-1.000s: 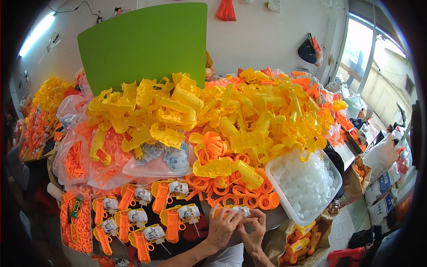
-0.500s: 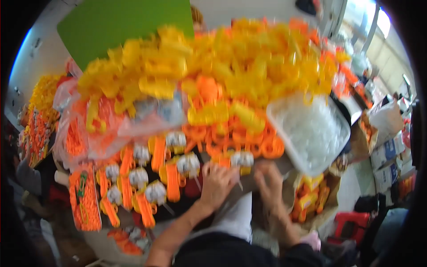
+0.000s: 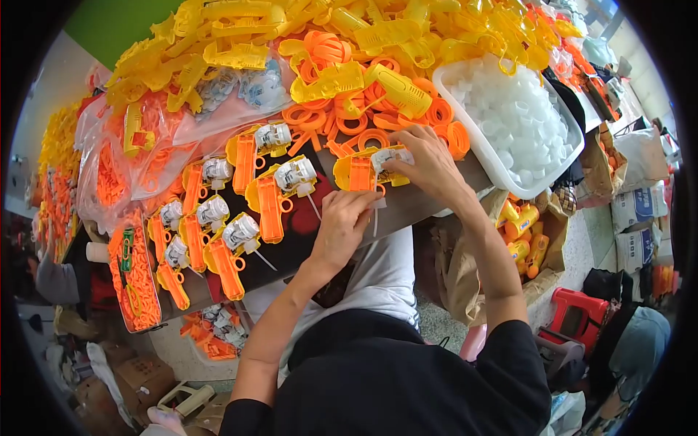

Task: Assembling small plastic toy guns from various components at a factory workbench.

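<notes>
1. Dark flat desk (image 3: 411, 203); landmark: white rectangular plastic tray (image 3: 490, 149).
2. Open yellow plastic shell (image 3: 340, 170), orange insert (image 3: 360, 174) inside: on desk, left of tray.
3. Right hand (image 3: 430, 163), nearer tray: curled over white plastic mechanism (image 3: 386, 155). Left hand (image 3: 340, 225): fingertips together beside insert; anything pinched, cannot tell.
4. Step, judged: adjusting mechanism; next calls for steadying shell.

Your head camera faces down, close over your lap (image 3: 385, 280) and table (image 3: 407, 207); edges seem warped.

Right hand (image 3: 427, 161) grips a plastic part (image 3: 358, 173); left hand (image 3: 340, 227) touches its near side; orange rings (image 3: 458, 136) lie beyond the grip.
</notes>
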A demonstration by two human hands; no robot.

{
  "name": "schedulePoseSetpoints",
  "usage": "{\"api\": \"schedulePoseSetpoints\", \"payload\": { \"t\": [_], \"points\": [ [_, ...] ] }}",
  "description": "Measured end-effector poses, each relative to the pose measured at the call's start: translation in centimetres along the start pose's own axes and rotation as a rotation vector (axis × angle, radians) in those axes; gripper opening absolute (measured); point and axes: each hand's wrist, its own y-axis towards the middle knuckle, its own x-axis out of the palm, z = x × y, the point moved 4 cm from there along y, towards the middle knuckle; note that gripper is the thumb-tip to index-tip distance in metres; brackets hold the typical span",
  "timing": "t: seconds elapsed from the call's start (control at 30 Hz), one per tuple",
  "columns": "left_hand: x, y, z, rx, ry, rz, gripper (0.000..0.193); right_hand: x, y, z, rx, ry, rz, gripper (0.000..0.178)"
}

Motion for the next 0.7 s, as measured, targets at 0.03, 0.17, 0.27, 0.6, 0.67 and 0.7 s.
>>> {"api": "schedulePoseSetpoints", "payload": {
  "t": [0.03,0.17,0.27,0.6,0.67,0.7],
  "points": [
    [-0.5,0.2,0.3,-0.004,-0.006,-0.001,0.031,0.2,0.4,-0.1,-0.003,-0.068,-0.042,0.045],
    [-1.0,0.9,-0.3,-0.069,-0.064,-0.037,0.027,1.2,2.6,1.0,0.006,-0.121,-0.276,0.045],
    [-0.6,1.5,-0.4,-0.080,-0.043,-0.034,0.027,1.4,3.1,1.7,-0.062,-0.094,-0.308,0.043],
    [1.5,3.9,-0.7,0.278,0.282,0.054,0.028,2.1,4.5,0.5,0.008,-0.173,-0.464,0.038],
    [1.7,3.5,-0.9,0.309,0.332,0.059,0.029,2.2,4.2,0.5,-0.007,-0.161,-0.428,0.038],
    [1.8,3.4,-0.7,0.337,0.356,0.049,0.033,2.3,4.0,0.6,-0.007,-0.158,-0.429,0.038]
  ]
}}
